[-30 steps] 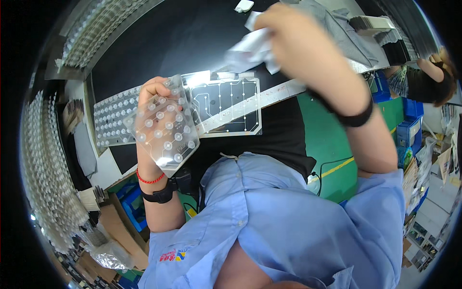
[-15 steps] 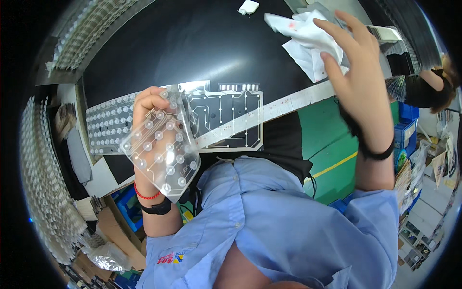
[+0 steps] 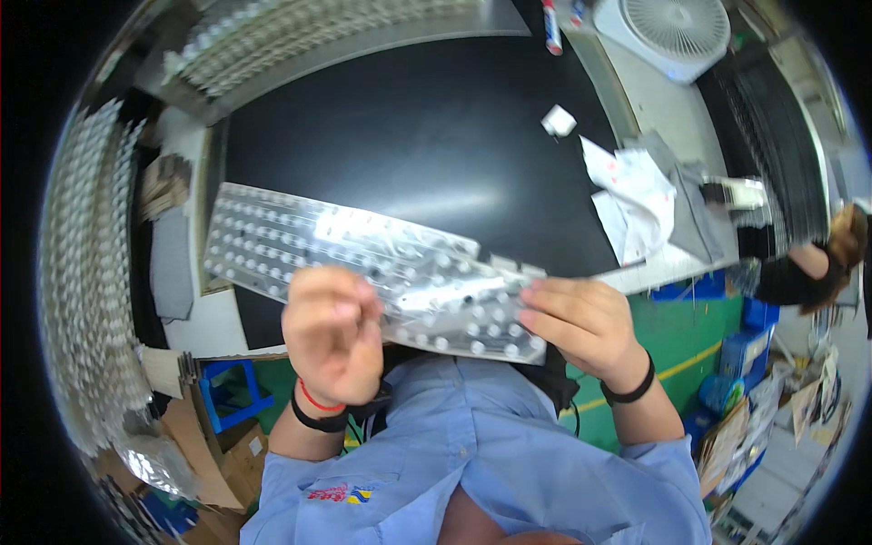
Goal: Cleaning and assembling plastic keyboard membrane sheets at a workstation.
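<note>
A long clear keyboard membrane (image 3: 300, 232) with rows of round whitish domes lies spread across the front of the black work surface. It slants down to the right, and its right part reaches past the table's front edge. My right hand (image 3: 586, 327) grips its right end, fingers on top and thumb out of sight. In front of its lower edge, left of the middle, my left hand (image 3: 331, 336) is curled with the fingers bent toward the palm. Nothing shows between those fingers, though they are slightly blurred.
Crumpled white cloths (image 3: 640, 204) lie at the table's right edge near a small white block (image 3: 559, 121). A white fan (image 3: 668, 32) and a red-and-white marker (image 3: 552, 27) are at the back right. Stacked sheets (image 3: 91, 282) stand left. A person (image 3: 808, 263) is at far right.
The folded-over end of the membrane now lies unfolded to the right. My right hand has come from the cloths to grip that end. My left hand has moved lower and let go.
</note>
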`<state>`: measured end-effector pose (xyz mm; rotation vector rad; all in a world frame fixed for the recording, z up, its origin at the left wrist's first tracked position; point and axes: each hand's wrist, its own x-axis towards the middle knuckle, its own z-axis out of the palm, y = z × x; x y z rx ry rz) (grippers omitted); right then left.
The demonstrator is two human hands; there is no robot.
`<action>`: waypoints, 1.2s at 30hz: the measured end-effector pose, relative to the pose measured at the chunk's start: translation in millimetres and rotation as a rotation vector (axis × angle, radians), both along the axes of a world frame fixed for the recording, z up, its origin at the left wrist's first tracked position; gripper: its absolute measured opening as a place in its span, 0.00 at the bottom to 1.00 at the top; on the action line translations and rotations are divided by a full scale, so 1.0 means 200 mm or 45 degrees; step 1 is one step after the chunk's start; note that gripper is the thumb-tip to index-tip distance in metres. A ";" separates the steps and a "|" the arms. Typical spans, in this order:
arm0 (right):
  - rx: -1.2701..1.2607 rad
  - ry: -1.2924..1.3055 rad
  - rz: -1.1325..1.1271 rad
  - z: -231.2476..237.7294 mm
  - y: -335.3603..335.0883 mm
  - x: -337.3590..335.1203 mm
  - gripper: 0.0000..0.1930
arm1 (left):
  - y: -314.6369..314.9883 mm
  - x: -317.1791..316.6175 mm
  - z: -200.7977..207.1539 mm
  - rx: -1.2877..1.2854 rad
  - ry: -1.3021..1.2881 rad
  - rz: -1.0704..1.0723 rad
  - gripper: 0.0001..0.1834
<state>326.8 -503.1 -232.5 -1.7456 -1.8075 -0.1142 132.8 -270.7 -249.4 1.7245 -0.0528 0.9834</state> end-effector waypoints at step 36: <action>0.173 1.674 -0.474 0.61 1.47 1.44 0.10 | 0.21 -0.25 -0.03 0.183 -0.086 0.446 0.16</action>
